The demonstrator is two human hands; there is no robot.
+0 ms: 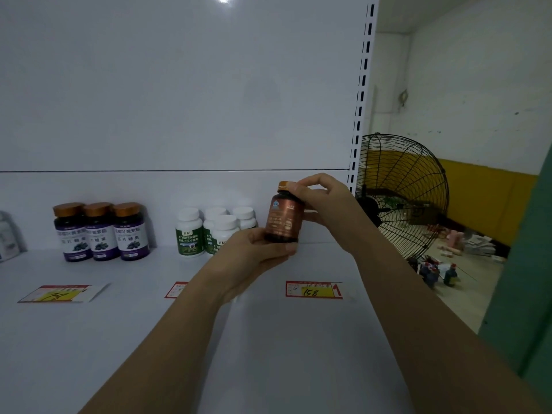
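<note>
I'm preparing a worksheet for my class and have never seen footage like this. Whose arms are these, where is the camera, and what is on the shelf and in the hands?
There is a single picture, taken by a wide-angle camera worn on a person's head and looking forward and down. That means the two bare arms belong to the wearer. The left hand grips the base of a brown bottle, and the right hand pinches its copper-coloured cap. At the back of the white shelf stand three purple-labelled bottles and four white-capped bottles with green labels. Price tags lie nearer the front, one marked 158. Past the shelf's right edge you can see a black fan with a wire cage.
</note>
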